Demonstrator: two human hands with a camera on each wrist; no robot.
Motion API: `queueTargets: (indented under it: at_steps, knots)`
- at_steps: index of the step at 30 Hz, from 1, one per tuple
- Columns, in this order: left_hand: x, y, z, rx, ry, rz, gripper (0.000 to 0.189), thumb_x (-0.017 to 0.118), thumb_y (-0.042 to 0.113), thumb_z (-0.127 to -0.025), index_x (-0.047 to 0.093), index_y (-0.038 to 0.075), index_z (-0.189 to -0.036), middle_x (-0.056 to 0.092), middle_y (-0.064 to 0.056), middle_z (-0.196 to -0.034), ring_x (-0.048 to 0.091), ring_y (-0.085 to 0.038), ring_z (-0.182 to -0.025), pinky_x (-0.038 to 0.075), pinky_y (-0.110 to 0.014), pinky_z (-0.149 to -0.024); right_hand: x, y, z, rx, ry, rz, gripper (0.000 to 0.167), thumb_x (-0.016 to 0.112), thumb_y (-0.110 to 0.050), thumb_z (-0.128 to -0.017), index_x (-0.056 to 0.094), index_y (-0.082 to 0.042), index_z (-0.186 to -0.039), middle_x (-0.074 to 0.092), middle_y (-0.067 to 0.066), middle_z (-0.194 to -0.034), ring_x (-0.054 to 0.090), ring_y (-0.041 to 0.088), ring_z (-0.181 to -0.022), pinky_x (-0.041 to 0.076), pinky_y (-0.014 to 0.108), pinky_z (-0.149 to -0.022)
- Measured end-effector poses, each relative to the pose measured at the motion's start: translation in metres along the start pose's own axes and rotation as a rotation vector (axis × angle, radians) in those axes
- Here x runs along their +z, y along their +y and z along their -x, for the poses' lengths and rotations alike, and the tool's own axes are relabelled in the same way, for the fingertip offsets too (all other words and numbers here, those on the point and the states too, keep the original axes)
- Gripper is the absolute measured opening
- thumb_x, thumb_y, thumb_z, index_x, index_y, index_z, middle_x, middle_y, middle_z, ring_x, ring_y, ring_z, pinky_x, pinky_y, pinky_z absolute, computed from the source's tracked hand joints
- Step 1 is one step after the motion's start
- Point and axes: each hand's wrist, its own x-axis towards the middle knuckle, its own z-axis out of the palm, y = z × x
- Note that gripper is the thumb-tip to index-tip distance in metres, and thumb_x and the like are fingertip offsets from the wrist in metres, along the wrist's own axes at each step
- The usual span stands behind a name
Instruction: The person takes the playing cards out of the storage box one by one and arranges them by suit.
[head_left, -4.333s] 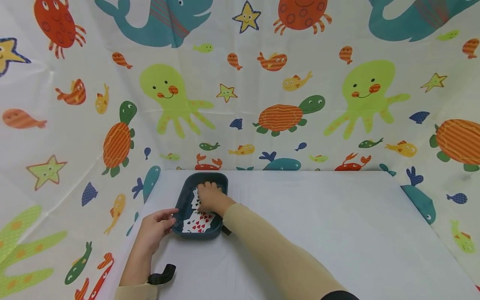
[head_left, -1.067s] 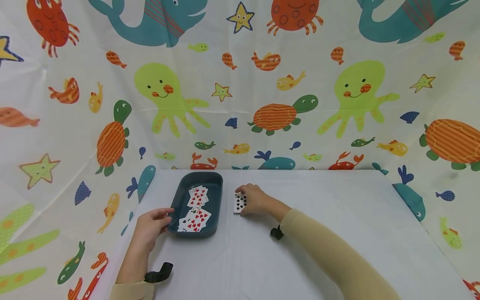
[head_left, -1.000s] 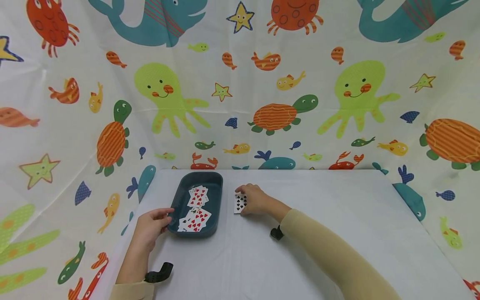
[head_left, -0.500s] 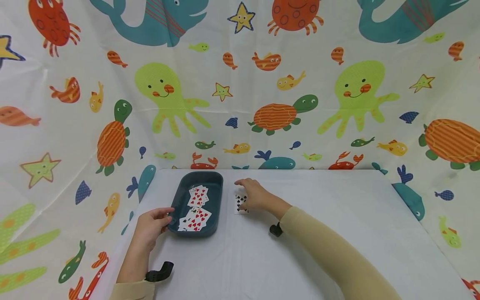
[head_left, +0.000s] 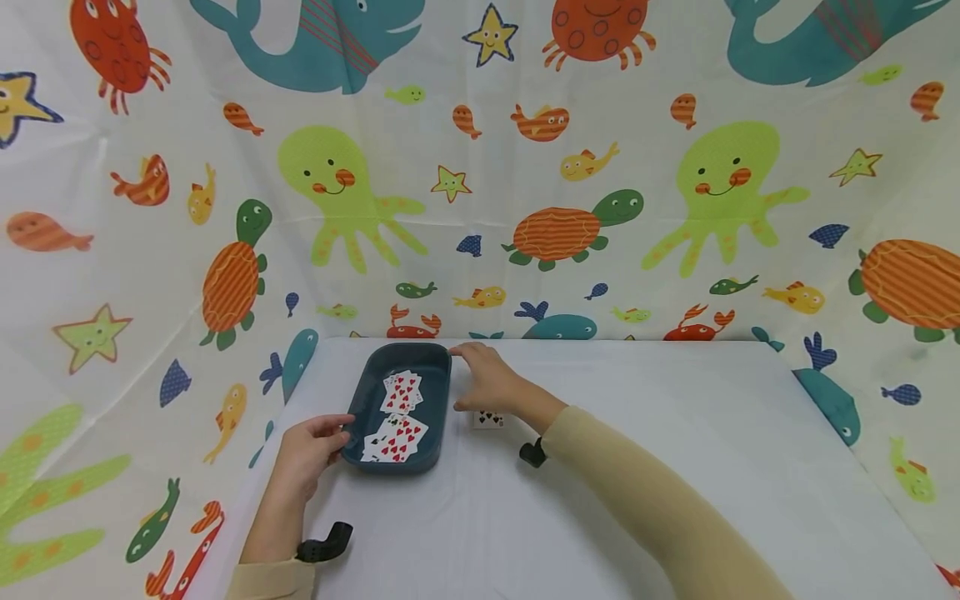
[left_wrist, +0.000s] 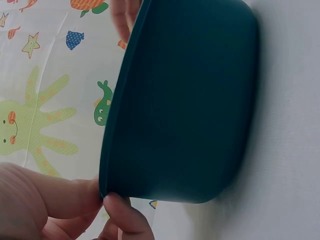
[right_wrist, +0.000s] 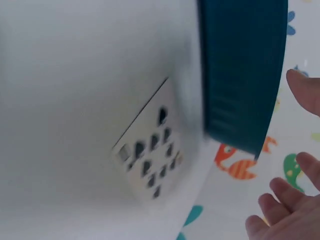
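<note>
A dark teal plastic tray (head_left: 393, 468) stands on the table. My left hand (head_left: 303, 454) pinches its left rim between thumb and fingers, also plain in the left wrist view. Two loose piles of playing cards lie inside: one (head_left: 402, 392) toward the far end, the other (head_left: 395, 439) near the front, red hearts showing on both. Just right of the tray, a spade playing card (right_wrist: 150, 155) lies face up on the cloth, partly covered by my right hand (head_left: 491, 379) in the head view. That hand has its fingers spread, fingertips at the tray's right rim, holding nothing.
White cloth (head_left: 637, 467) covers the table. Behind and at the sides hangs a curtain (head_left: 465, 83) printed with sea animals. A black wrist mount (head_left: 325, 543) sits on the left wrist, and another black piece (head_left: 533, 452) shows below the right wrist.
My right hand took spade cards from the tray, laid them on the cloth to its right, let go, and moved back left to the tray's rim. The left hand kept its hold.
</note>
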Motion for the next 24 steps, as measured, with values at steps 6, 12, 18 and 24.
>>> queueTargets:
  at_steps: [6,12,18,24]
  knots:
    - [0.000,0.002,0.001,-0.002,0.007,0.001,0.037,0.062,0.010,-0.107,0.068,0.002,-0.143,0.060,-0.019,-0.128,0.058,-0.026,-0.104,0.057,-0.019,-0.076,0.007,-0.023,-0.008,-0.047,0.026,0.044,0.095,0.094,-0.035,-0.083,0.043,-0.023,-0.163,0.036,0.006,-0.173,0.034,0.029,-0.161,0.042,0.051,-0.126]
    - [0.001,0.003,0.000,-0.012,0.001,0.007,0.037,0.062,0.011,-0.107,0.067,0.003,-0.143,0.060,-0.018,-0.126,0.058,-0.026,-0.104,0.057,-0.019,-0.076,0.023,-0.041,-0.018,-0.071,0.000,0.096,0.097,0.092,-0.036,-0.085,0.039,-0.022,-0.165,0.032,0.006,-0.175,0.032,0.028,-0.161,0.041,0.048,-0.127]
    - [0.001,0.002,-0.001,-0.024,0.004,0.008,0.037,0.063,0.011,-0.107,0.068,0.003,-0.143,0.060,-0.017,-0.124,0.058,-0.026,-0.104,0.057,-0.019,-0.076,0.040,-0.054,-0.025,-0.095,-0.041,0.184,0.101,0.091,-0.040,-0.086,0.034,-0.022,-0.168,0.029,0.007,-0.177,0.028,0.028,-0.164,0.034,0.048,-0.131]
    - [-0.001,0.002,-0.001,-0.027,-0.006,0.005,0.037,0.063,0.012,-0.107,0.068,0.003,-0.143,0.060,-0.015,-0.120,0.058,-0.025,-0.103,0.057,-0.020,-0.076,0.053,-0.064,-0.036,-0.097,-0.053,0.295,0.102,0.089,-0.047,-0.086,0.034,-0.020,-0.168,0.031,0.008,-0.177,0.027,0.029,-0.166,0.024,0.045,-0.136]
